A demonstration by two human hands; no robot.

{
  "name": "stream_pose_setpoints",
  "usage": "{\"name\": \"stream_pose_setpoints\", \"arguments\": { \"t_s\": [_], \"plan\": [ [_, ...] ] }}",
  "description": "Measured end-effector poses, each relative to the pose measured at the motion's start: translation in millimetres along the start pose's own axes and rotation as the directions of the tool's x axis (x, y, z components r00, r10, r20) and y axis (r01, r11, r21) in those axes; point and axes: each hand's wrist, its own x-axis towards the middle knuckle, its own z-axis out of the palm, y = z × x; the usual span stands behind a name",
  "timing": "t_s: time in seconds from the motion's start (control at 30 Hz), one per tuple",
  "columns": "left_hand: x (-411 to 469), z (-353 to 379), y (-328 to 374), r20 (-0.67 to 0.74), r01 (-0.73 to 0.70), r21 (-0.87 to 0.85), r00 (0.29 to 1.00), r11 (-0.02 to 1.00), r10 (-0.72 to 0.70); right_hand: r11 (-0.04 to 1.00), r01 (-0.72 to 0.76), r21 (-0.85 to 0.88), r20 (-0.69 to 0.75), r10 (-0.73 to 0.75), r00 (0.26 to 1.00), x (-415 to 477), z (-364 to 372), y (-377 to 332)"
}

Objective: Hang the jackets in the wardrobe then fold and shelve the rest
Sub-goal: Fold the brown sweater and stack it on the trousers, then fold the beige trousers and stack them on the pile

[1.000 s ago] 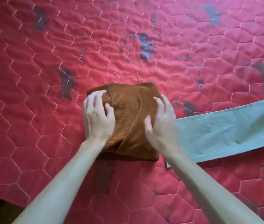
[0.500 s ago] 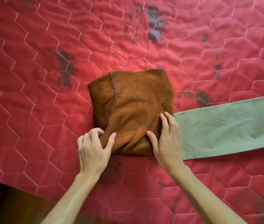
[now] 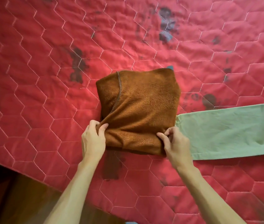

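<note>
A folded brown fleece garment [image 3: 141, 109] lies on the red quilted bedspread [image 3: 47, 78], a dark stitched seam curving down its left part. My left hand [image 3: 93, 139] pinches the near left corner of the bundle. My right hand [image 3: 175, 143] pinches the near right corner, fingers curled into the fabric. A pale green garment [image 3: 229, 128] stretches flat from the bundle's right side to the frame's right edge.
The bedspread has dark blotches and hexagon stitching. Its near edge runs diagonally at the lower left, with a brown wooden floor [image 3: 15, 199] below it. A small grey-blue corner [image 3: 170, 67] peeks out behind the brown bundle.
Both hands slid from the top of the bundle down to its near edge and now pinch its two near corners. The view has shifted, showing more of the bed's edge.
</note>
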Motion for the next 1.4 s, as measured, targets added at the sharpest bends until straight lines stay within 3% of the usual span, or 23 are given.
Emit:
{"name": "stream_pose_setpoints", "arguments": {
  "t_s": [0.1, 0.17, 0.23, 0.3, 0.4, 0.5, 0.57, 0.6, 0.63, 0.67, 0.7, 0.77, 0.8, 0.93, 1.1, 1.2, 1.4],
  "plan": [
    [9.7, -9.3, 29.8, -0.039, -0.142, -0.016, 0.989, 0.990, 0.141, 0.988, 0.153, -0.020, -0.125, -0.154, 0.980, 7.2, -8.7, -22.4],
    [29.5, -7.9, 54.9, -0.026, -0.069, -0.059, 0.997, 0.996, 0.068, 0.967, 0.245, -0.070, -0.201, -0.254, 0.946, 26.7, -5.1, -43.1],
    [52.0, -1.5, 75.6, -0.006, 0.053, -0.020, 0.999, 0.998, -0.054, 0.969, 0.207, -0.134, -0.213, -0.232, 0.949, 53.6, 3.2, -61.5],
    [67.3, 1.2, 85.3, -0.082, -0.018, 0.047, 0.996, 0.999, 0.022, 0.962, 0.145, -0.233, -0.160, -0.185, 0.970, 77.1, 13.6, -72.0],
    [82.1, -4.6, 79.4, -0.258, -0.201, 0.054, 0.943, 0.978, 0.208, 0.842, 0.312, -0.439, 0.008, -0.344, 0.939, 92.2, 29.9, -67.2],
    [100.9, -2.4, 65.0, -0.232, -0.081, 0.051, 0.968, 0.995, 0.091, 0.706, 0.439, -0.556, 0.168, -0.422, 0.891, 93.7, 40.6, -57.1],
    [106.3, 6.0, 73.5, -0.240, 0.024, 0.034, 0.971, 0.999, -0.015, 0.694, 0.419, -0.585, 0.181, -0.392, 0.902, 94.1, 45.1, -57.4],
    [102.9, 12.4, 84.2, -0.296, -0.035, 0.051, 0.954, 0.998, 0.049, 0.700, 0.400, -0.592, 0.177, -0.371, 0.912, 94.7, 46.6, -58.9],
    [97.6, 18.9, 97.0, -0.342, -0.186, 0.114, 0.915, 0.976, 0.215, 0.706, 0.387, -0.593, 0.175, -0.356, 0.918, 95.3, 47.7, -59.8],
    [93.2, 27.2, 106.0, -0.291, -0.376, 0.231, 0.854, 0.898, 0.432, 0.711, 0.383, -0.590, 0.176, -0.349, 0.920, 95.9, 47.8, -59.3],
    [89.0, 38.1, 109.3, -0.136, -0.536, 0.341, 0.785, 0.772, 0.605, 0.712, 0.388, -0.585, 0.181, -0.352, 0.919, 96.7, 46.3, -56.9],
    [88.9, 54.1, 98.5, 0.189, -0.679, 0.447, 0.708, 0.583, 0.680, 0.710, 0.407, -0.575, 0.204, -0.358, 0.911, 99.9, 37.4, -45.6],
    [93.4, 54.6, 90.2, 0.250, -0.666, 0.474, 0.729, 0.576, 0.638, 0.716, 0.402, -0.570, 0.210, -0.346, 0.914, 102.5, 30.1, -37.4],
    [106.3, 43.7, 75.3, 0.235, -0.500, 0.545, 0.861, 0.673, 0.450, 0.757, 0.329, -0.565, 0.211, -0.253, 0.944, 115.8, -3.5, -10.6],
    [85.0, 44.6, 102.2, 0.238, -0.460, 0.599, 0.884, 0.656, 0.403, 0.795, 0.309, -0.522, 0.256, -0.200, 0.946, 111.6, -39.0, -0.1],
    [55.5, 65.4, 130.8, 0.294, -0.557, 0.557, 0.826, 0.615, 0.481, 0.822, 0.231, -0.520, 0.208, -0.141, 0.968, 94.1, -74.9, 25.1],
    [-24.2, 159.4, 208.1, 0.506, -0.798, 0.367, 0.603, 0.479, 0.617, 0.810, -0.035, -0.585, 0.036, 0.069, 0.997, 67.8, -180.4, 117.7]
  ]
}}
